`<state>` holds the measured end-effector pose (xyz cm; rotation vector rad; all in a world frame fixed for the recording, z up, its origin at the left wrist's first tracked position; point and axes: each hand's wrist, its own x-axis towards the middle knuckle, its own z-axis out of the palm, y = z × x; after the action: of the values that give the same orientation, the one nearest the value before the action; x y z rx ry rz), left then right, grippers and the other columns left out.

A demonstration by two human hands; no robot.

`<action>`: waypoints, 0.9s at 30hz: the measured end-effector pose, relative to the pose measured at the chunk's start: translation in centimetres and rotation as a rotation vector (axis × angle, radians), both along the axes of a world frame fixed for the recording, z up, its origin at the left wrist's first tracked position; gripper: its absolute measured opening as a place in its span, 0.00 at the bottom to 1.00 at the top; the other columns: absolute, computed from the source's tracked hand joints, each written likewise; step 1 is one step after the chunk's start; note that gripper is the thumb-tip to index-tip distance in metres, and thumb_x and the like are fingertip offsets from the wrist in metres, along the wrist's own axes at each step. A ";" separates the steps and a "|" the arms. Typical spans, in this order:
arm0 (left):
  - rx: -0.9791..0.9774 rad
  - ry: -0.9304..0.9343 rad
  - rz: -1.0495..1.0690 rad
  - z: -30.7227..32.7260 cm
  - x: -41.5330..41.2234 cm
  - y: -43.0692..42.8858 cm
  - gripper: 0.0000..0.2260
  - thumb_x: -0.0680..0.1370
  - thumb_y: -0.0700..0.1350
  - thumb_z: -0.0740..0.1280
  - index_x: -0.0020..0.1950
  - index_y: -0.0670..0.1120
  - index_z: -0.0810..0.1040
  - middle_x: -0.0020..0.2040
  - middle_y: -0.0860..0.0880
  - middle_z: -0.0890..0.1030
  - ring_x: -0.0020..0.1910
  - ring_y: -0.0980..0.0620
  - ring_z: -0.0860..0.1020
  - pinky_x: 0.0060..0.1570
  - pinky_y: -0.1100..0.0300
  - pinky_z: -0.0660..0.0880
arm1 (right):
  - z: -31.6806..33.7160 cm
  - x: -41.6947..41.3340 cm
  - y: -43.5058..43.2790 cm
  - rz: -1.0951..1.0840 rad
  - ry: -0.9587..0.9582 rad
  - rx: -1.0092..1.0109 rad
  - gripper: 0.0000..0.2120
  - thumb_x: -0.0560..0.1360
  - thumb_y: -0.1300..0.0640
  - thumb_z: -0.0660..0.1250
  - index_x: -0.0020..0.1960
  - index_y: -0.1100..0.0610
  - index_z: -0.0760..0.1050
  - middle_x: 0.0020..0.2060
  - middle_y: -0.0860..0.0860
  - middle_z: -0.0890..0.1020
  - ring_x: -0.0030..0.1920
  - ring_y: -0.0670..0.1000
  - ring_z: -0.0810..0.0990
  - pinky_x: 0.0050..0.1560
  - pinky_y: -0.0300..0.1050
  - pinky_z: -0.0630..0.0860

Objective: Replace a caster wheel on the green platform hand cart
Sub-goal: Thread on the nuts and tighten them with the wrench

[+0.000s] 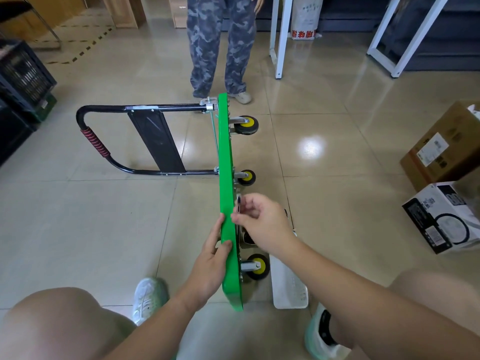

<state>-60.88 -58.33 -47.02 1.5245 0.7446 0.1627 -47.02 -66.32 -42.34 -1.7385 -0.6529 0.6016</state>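
Note:
The green platform cart (226, 178) stands on its edge on the tiled floor, its black handle (104, 141) folded out flat to the left. Three black casters with yellow hubs stick out on the right: a far one (246, 125), a middle one (246, 177) and a near one (257, 266). My left hand (211, 261) grips the near edge of the deck, thumb on top. My right hand (262, 219) pinches a small dark metal part (239, 203) against the underside, between the middle and near casters. What lies behind my right hand is hidden.
A person in camouflage trousers (215, 48) stands just beyond the cart's far end. A white tray (288, 284) lies on the floor by my right foot. Cardboard boxes (441, 157) and a printed box (441, 216) sit at right, black crates (23, 74) at left, white table legs (281, 35) behind.

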 end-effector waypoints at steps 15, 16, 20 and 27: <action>-0.026 0.004 -0.015 -0.4 0.1 0.3 0.25 0.87 0.49 0.57 0.71 0.81 0.59 0.68 0.68 0.71 0.63 0.55 0.78 0.69 0.47 0.73 | 1.5 4.8 2.5 -0.031 0.359 -0.080 0.07 0.73 0.67 0.73 0.49 0.60 0.78 0.44 0.55 0.85 0.47 0.54 0.87 0.52 0.53 0.84; -0.020 0.008 -0.017 -0.3 0.0 0.3 0.25 0.87 0.49 0.57 0.71 0.81 0.59 0.70 0.67 0.71 0.64 0.55 0.78 0.69 0.47 0.73 | 2.2 4.7 2.0 -0.034 0.328 -0.061 0.08 0.73 0.68 0.73 0.49 0.60 0.78 0.44 0.55 0.84 0.47 0.54 0.86 0.50 0.50 0.84; -0.009 0.015 -0.013 0.0 0.0 0.1 0.25 0.87 0.49 0.56 0.70 0.82 0.58 0.72 0.64 0.69 0.64 0.55 0.78 0.69 0.49 0.73 | 4.5 2.8 -0.9 -0.026 0.113 -0.039 0.11 0.70 0.67 0.76 0.51 0.61 0.79 0.46 0.55 0.86 0.47 0.51 0.85 0.50 0.42 0.83; 0.004 0.021 0.027 0.3 0.2 -0.2 0.26 0.87 0.48 0.57 0.69 0.82 0.61 0.64 0.61 0.77 0.61 0.49 0.80 0.67 0.44 0.75 | 2.9 -2.7 -5.6 -0.059 0.125 0.115 0.14 0.68 0.76 0.74 0.44 0.59 0.79 0.43 0.55 0.86 0.44 0.47 0.85 0.48 0.37 0.80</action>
<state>-60.69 -58.51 -46.74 1.5224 0.7823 0.1691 -49.67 -71.89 -39.48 -1.5942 -0.5361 0.6149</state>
